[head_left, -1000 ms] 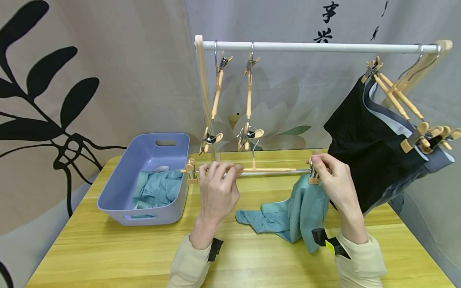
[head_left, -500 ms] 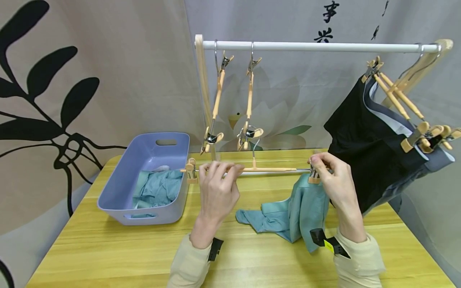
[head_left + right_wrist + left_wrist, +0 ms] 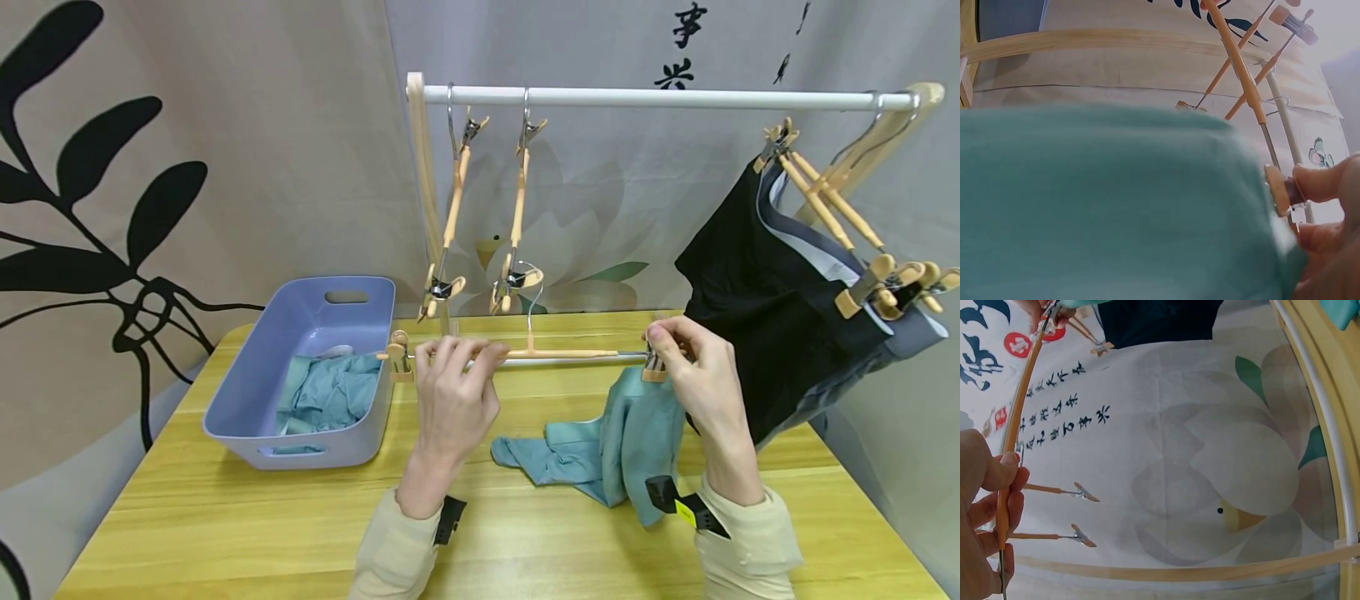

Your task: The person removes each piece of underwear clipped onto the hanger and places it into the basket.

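A wooden clip hanger [image 3: 566, 354] lies level above the table, its hook upward. My left hand [image 3: 457, 400] grips its bar left of the middle; in the left wrist view the fingers curl round the wooden bar [image 3: 1019, 412]. With thumb and fingers, my right hand [image 3: 701, 375] pinches the clip [image 3: 654, 373] at the right end. A teal garment [image 3: 648, 425] hangs from that clip, its left part lying on the table. The garment fills much of the right wrist view, with its edge at the clip [image 3: 1279, 190]. The left clip [image 3: 400, 358] holds no cloth.
A blue basket [image 3: 225, 429] with more teal cloth [image 3: 330, 396] stands left. Behind is a rack with a white rail [image 3: 660, 99]. Two bare clip hangers [image 3: 454, 200] hang at its left; black shorts [image 3: 772, 325] and other garments hang at its right, beside my right hand.
Both hands keep their hold on the hanger and its clip, almost unmoved. The bare hangers on the rack have swayed slightly.
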Available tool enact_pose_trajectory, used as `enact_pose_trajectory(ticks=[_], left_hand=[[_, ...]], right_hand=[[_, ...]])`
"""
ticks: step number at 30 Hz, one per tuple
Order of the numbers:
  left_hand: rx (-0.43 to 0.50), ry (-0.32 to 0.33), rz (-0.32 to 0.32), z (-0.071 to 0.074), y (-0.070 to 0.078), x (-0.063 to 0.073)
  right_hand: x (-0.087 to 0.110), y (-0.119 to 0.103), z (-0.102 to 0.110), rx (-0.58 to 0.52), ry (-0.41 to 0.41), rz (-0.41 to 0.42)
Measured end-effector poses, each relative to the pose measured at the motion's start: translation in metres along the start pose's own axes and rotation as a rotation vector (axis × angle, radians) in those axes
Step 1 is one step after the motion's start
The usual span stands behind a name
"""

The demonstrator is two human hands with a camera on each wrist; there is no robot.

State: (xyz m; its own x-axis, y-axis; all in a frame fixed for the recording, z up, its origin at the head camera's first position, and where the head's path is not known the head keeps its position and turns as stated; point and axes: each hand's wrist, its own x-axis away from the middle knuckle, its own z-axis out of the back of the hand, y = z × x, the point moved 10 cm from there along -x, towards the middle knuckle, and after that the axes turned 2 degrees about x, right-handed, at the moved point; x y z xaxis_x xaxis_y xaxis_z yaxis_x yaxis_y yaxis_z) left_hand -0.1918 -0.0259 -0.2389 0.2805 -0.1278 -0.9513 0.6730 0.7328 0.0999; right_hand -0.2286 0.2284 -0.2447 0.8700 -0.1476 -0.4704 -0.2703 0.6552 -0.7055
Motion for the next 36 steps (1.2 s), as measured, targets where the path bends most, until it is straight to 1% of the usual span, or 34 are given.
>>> enact_pose_trajectory(ticks=[8,15,18,21,22,24,28,31,34,36], left_hand=[[0.006,0.008,0.004,0.0,0.0,0.0],[0.013,0.001,0.009,0.0,-0.001,0.0],[0.014,-0.008,0.013,-0.001,-0.001,0.001],[0.019,-0.011,0.018,-0.002,-0.002,0.001],[0.022,-0.01,0.02,-0.002,-0.002,0.001],[0.025,-0.007,0.022,-0.002,-0.003,0.001],[0.025,0.004,0.033,-0.001,-0.004,0.0],[0.022,0.007,0.039,-0.001,-0.005,0.0],[0.019,-0.003,0.037,-0.002,-0.004,-0.001],[0.019,-0.014,0.033,-0.004,-0.003,-0.001]], right_hand=[[0.001,-0.002,0.002,-0.008,0.01,0.004],[0.002,0.001,-0.001,0.022,-0.006,-0.007],[0.003,0.0,-0.002,0.005,-0.018,-0.009],[0.004,-0.003,-0.001,-0.014,0.006,0.005],[0.004,-0.006,0.0,-0.006,0.031,0.025],[0.005,-0.013,0.004,0.028,0.099,0.091],[0.012,-0.036,0.009,0.143,0.246,0.283],[0.02,-0.054,0.009,0.239,0.328,0.405],[0.03,-0.073,0.006,0.32,0.391,0.521],[0.035,-0.085,-0.001,0.358,0.396,0.613]])
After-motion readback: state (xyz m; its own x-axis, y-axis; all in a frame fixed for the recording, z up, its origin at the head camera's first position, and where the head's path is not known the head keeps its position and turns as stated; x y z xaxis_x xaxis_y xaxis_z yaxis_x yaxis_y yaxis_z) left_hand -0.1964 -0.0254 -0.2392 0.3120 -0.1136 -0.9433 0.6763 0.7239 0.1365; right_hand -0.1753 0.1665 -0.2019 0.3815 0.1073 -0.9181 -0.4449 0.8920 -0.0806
